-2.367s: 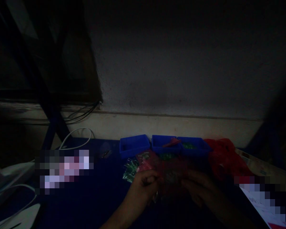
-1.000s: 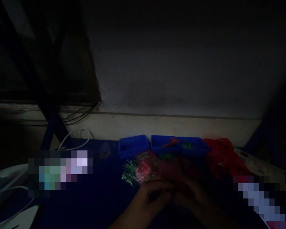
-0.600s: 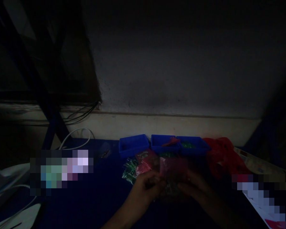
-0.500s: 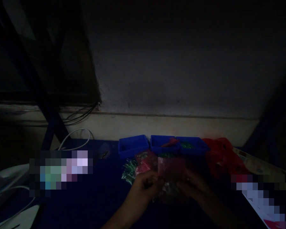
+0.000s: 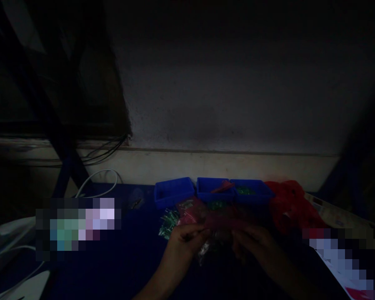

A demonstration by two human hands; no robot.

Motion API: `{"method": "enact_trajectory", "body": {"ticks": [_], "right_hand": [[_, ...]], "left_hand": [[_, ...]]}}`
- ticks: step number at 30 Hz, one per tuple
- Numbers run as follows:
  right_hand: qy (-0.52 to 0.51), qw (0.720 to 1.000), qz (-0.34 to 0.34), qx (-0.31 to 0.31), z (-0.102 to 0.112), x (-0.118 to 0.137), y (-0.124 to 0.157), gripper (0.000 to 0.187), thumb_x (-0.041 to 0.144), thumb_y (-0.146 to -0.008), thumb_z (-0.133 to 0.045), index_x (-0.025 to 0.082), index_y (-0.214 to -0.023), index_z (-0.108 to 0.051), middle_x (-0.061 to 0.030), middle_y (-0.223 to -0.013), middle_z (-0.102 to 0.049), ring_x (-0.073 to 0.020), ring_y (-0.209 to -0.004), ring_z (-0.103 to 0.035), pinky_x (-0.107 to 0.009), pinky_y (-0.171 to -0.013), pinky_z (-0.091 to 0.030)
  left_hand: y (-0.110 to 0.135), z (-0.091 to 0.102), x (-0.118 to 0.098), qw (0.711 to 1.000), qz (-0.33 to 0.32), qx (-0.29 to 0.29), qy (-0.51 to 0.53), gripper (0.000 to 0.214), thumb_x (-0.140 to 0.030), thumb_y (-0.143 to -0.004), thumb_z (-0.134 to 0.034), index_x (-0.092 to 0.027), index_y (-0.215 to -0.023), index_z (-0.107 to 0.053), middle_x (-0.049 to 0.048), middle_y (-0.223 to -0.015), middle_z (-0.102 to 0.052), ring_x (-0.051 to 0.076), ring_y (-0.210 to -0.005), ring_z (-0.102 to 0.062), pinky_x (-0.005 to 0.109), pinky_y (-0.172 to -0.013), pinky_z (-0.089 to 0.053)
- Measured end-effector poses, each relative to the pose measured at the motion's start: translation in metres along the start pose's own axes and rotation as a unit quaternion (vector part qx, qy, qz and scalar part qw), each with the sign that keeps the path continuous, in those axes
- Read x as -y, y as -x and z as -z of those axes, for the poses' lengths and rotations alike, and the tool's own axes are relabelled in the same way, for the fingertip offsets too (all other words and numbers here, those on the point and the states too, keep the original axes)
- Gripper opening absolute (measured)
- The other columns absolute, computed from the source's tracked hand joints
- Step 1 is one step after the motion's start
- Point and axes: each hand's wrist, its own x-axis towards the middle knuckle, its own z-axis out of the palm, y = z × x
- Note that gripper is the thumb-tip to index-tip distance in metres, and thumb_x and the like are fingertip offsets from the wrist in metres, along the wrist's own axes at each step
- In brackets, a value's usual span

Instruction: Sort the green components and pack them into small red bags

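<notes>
The scene is very dark. My left hand (image 5: 184, 239) and my right hand (image 5: 253, 246) meet over a dark blue table (image 5: 128, 258), fingers curled on a small clear plastic bag of reddish parts (image 5: 220, 227) held between them. A glint of clear plastic (image 5: 203, 251) hangs below the left fingers. Beside the left hand lie a bag of green parts (image 5: 168, 221) and a bag of pink-red parts (image 5: 190, 210).
Three blue trays (image 5: 173, 192) (image 5: 215, 188) (image 5: 250, 191) stand in a row at the table's back edge by the wall. A red plastic bag (image 5: 292, 206) lies at the right. White cables (image 5: 100, 179) run at the left. Papers (image 5: 346, 258) lie at the right.
The reddish bag, held upright between both hands half a second ago, now lies lower and flatter. Both hands stay close together over the same spot.
</notes>
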Motion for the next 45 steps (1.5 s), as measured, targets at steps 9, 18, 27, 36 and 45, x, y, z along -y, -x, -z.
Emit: {"method": "enact_trajectory", "body": {"ticks": [9, 18, 27, 36, 45], "right_hand": [[-0.058, 0.997, 0.026, 0.038, 0.006, -0.003, -0.004, 0.04, 0.055, -0.076, -0.05, 0.024, -0.091, -0.071, -0.0087, -0.099, -0.069, -0.0264, -0.082, -0.065, -0.034, -0.056, -0.052], [0.055, 0.997, 0.059, -0.013, 0.002, 0.006, 0.005, 0.01, 0.029, -0.074, -0.06, 0.022, -0.076, -0.067, 0.0002, -0.073, -0.065, -0.0184, -0.07, -0.061, -0.027, -0.063, -0.048], [0.049, 0.996, 0.062, -0.036, 0.002, 0.005, 0.005, 0.011, 0.028, -0.072, -0.059, 0.02, -0.066, -0.064, 0.0015, -0.063, -0.06, -0.0157, -0.059, -0.056, -0.024, -0.053, -0.043], [0.06, 0.996, 0.068, -0.024, 0.002, 0.007, 0.006, 0.014, 0.027, -0.074, -0.057, 0.021, -0.062, -0.06, 0.0024, -0.062, -0.057, -0.0149, -0.059, -0.054, -0.024, -0.055, -0.043], [0.058, 0.995, 0.072, -0.023, 0.003, 0.005, 0.006, 0.011, 0.03, -0.076, -0.058, 0.021, -0.075, -0.064, 0.0006, -0.071, -0.062, -0.0173, -0.067, -0.059, -0.026, -0.061, -0.047]], "left_hand": [[0.001, 0.004, -0.002, 0.996, 0.012, 0.023, 0.087, 0.039, -0.047, -0.076, -0.054, -0.012, -0.068, -0.07, 0.003, -0.053, -0.062, 0.015, -0.05, -0.055, 0.022, -0.049, -0.039], [-0.001, -0.002, 0.004, 0.998, 0.024, -0.01, 0.053, 0.015, -0.025, -0.066, -0.067, -0.016, -0.076, -0.072, 0.0025, -0.065, -0.069, 0.014, -0.058, -0.056, 0.022, -0.052, -0.038], [0.0, -0.005, 0.012, 0.978, 0.037, 0.041, 0.201, 0.059, -0.018, -0.061, -0.074, -0.02, -0.115, -0.049, -0.004, -0.062, -0.062, 0.011, -0.053, -0.055, 0.021, -0.052, -0.038], [0.004, -0.003, 0.004, 0.991, 0.051, 0.078, 0.096, 0.017, -0.031, -0.07, -0.068, -0.015, -0.074, -0.064, -0.0036, -0.056, -0.056, 0.008, -0.048, -0.042, 0.019, -0.048, -0.029], [0.001, -0.004, 0.006, 0.995, 0.04, 0.058, 0.063, 0.024, -0.036, -0.067, -0.07, -0.014, -0.065, -0.06, -0.0078, -0.048, -0.042, 0.006, -0.043, -0.031, 0.018, -0.042, -0.02]]}}
